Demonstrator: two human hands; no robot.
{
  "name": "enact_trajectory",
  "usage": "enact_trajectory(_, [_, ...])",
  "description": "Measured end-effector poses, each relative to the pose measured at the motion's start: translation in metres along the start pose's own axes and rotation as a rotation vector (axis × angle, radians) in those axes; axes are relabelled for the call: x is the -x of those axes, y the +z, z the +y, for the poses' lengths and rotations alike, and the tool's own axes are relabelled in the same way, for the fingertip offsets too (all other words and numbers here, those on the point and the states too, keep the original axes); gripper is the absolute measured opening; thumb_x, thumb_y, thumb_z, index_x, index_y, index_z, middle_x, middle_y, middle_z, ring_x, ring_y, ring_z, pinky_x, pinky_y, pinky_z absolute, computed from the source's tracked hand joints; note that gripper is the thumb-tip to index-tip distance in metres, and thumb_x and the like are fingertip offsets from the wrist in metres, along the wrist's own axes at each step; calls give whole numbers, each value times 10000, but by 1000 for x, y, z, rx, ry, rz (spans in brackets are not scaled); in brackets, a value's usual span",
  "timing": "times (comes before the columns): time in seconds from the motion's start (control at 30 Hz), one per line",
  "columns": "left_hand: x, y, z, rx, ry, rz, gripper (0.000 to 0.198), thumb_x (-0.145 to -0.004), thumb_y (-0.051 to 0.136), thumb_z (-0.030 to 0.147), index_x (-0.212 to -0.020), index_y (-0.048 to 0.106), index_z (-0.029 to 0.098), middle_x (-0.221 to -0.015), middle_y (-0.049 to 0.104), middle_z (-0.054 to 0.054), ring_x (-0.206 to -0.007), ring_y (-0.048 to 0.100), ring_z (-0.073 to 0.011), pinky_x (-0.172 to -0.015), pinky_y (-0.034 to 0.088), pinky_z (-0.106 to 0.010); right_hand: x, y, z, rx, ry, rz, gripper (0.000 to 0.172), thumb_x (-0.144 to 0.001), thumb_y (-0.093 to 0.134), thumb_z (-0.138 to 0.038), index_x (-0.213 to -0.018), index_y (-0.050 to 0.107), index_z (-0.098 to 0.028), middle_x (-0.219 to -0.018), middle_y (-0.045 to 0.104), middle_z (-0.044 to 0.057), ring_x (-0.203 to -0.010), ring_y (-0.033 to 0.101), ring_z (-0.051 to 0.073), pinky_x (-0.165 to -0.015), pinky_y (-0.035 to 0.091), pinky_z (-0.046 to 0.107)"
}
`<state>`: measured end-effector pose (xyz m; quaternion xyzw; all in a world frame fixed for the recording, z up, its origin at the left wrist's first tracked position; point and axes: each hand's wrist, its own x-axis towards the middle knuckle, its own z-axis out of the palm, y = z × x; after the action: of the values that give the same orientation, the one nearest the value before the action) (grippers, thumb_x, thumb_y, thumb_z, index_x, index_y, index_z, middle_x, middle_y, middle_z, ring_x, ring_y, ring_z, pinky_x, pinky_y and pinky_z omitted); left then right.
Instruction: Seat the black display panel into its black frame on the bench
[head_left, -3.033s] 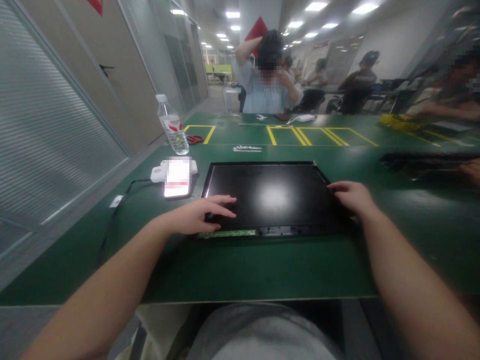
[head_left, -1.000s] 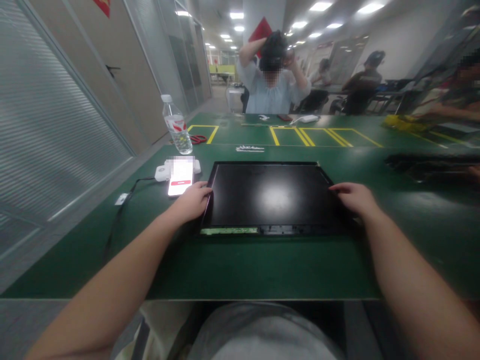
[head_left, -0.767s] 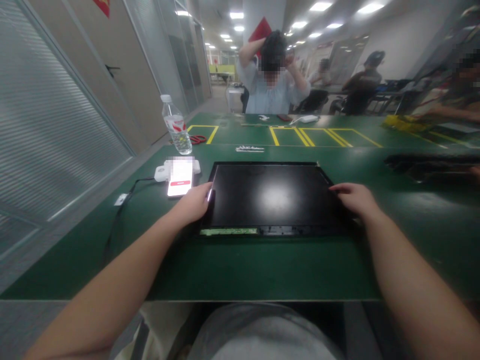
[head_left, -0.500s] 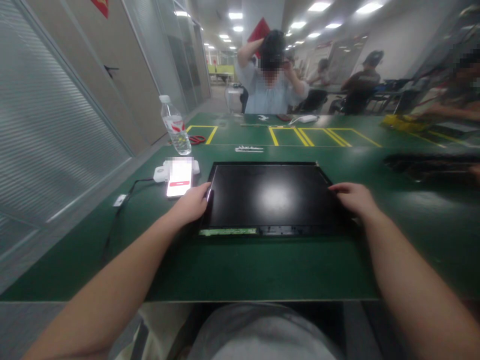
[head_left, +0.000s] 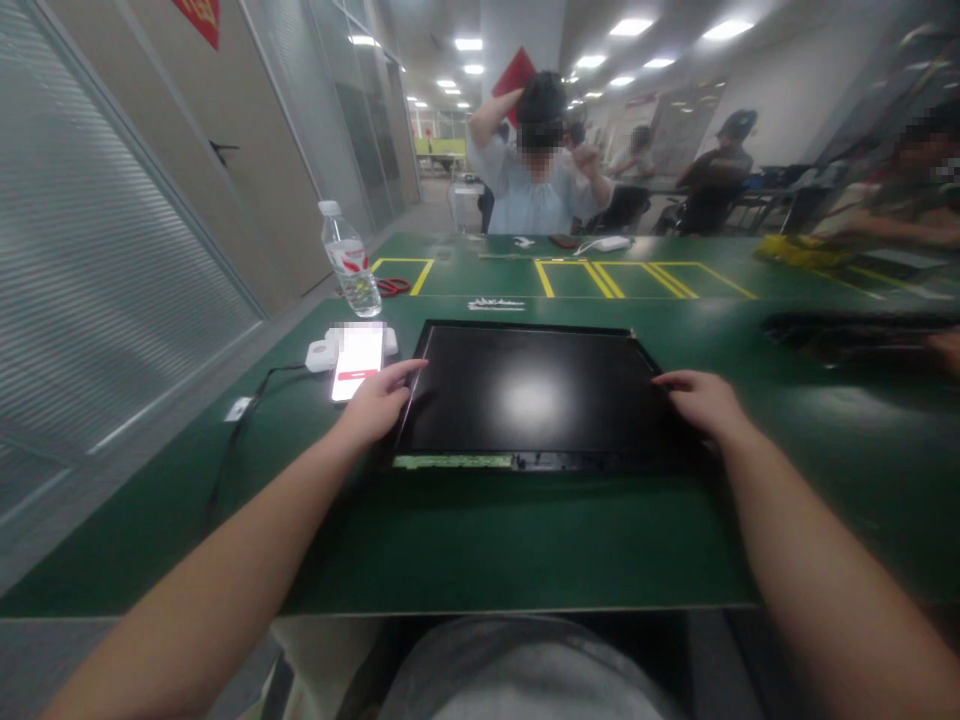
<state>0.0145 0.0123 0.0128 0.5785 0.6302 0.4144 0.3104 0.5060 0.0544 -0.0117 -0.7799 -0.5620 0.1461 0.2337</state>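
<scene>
A flat black display panel (head_left: 532,385) lies face up on the green table (head_left: 525,550), with a bright reflection in the middle of its screen. Along its near edge, a green circuit strip (head_left: 454,462) shows on the left part. My left hand (head_left: 379,402) is at the panel's left edge, its index finger stretched over the rim and its thumb by the side; the other fingers are mostly hidden. At the right edge, my right hand (head_left: 705,400) is closed round the rim, thumb and index finger on top, the rest out of sight below.
Left of the panel, a lit phone (head_left: 358,365) leans on a white power strip (head_left: 320,355) with a black cable. Behind stand a water bottle (head_left: 351,262) and red-handled scissors (head_left: 393,287). Small white pieces (head_left: 496,304) lie beyond the panel. A person (head_left: 536,160) sits opposite.
My left index finger has straightened over the panel's left rim and the thumb has shifted slightly outward. My right hand keeps its place. The person opposite has lowered one hand from the head.
</scene>
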Motion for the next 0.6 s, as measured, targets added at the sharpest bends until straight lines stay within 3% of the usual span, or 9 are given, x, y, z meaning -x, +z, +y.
enact_trajectory(0.17, [5,6,15,350,-219,9,631,-782,599,19,-1356,726,249,-1337,767,-80,-968,787,-251,-804,661,-361,0,1,-1,-30,-8,-10,459,-728,618,-89,-1102,849,-221,-970,804,78,-848,722,225,-799,559,312])
enact_trajectory(0.37, [5,11,22,473,-298,100,520,-812,591,-19,-1266,720,199,-1447,706,-90,-832,779,-175,-627,618,-255,0,2,1,-17,-28,-1,439,-735,623,-105,-1090,850,-228,-980,803,82,-870,725,234,-815,563,325])
enact_trajectory(0.47, [2,11,22,529,-349,106,496,-828,605,-20,-1276,707,168,-1343,761,-107,-746,762,-147,-599,600,-227,0,2,0,-9,-24,-7,456,-740,612,-94,-1110,847,-217,-1006,802,93,-896,726,243,-831,562,335])
enact_trajectory(0.6, [0,11,20,616,-451,76,550,-883,637,24,-1419,644,143,-1024,831,-108,-551,703,-141,-515,578,-241,-1,2,0,-3,0,-20,449,-743,618,-91,-1105,849,-221,-1020,803,88,-886,726,240,-829,559,331])
